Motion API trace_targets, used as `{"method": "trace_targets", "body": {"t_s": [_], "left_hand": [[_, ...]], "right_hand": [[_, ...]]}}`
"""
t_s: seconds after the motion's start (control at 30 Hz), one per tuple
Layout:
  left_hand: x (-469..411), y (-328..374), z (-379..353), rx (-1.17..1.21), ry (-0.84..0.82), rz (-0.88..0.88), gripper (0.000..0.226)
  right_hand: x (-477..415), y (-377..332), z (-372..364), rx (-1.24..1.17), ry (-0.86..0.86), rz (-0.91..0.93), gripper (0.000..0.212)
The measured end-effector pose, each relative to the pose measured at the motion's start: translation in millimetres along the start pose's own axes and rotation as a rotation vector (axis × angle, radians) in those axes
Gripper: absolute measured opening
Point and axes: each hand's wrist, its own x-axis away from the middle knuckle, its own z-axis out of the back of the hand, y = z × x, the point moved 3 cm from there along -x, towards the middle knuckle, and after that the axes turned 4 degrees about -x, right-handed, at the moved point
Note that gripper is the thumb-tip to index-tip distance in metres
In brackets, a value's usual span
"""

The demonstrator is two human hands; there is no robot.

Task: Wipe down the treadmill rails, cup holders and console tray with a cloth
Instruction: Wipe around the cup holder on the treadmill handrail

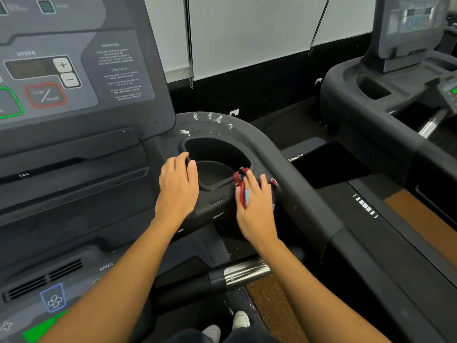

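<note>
A black treadmill cup holder [217, 154] opens at the right of the console. My left hand [178, 186] rests flat on its near-left rim, fingers straight. My right hand [254, 204] presses a red and blue cloth [241, 180] against the near-right rim, fingers straight over it; most of the cloth is hidden under the hand. White specks [210, 118] dot the curved black rail [284, 159] behind the holder. The console tray [74, 167] lies to the left, under the panel.
The control panel [61, 78] with speed and stop buttons rises at the left. A chrome handlebar [244, 272] crosses below my hands. A second treadmill [395, 100] stands at the right, with a gap between. My shoes [227, 328] show at the bottom.
</note>
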Motion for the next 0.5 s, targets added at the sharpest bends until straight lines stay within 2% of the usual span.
{"method": "trace_targets", "body": {"t_s": [0.2,0.3,0.4,0.5], "left_hand": [[1,1,0,0.013,-0.007,-0.015,0.042],[3,0,1,0.01,-0.004,-0.017,0.041],[5,0,3,0.01,-0.012,-0.008,0.041],[5,-1,1,-0.027,-0.02,-0.015,0.041]], "right_hand": [[25,-24,-29,0.01,-0.12,0.216,0.047],[21,-22,-20,0.09,-0.101,0.271,0.046],[-1,1,8,0.244,-0.001,0.162,0.043],[-15,9,16,0.231,-0.066,0.012,0.047]]}}
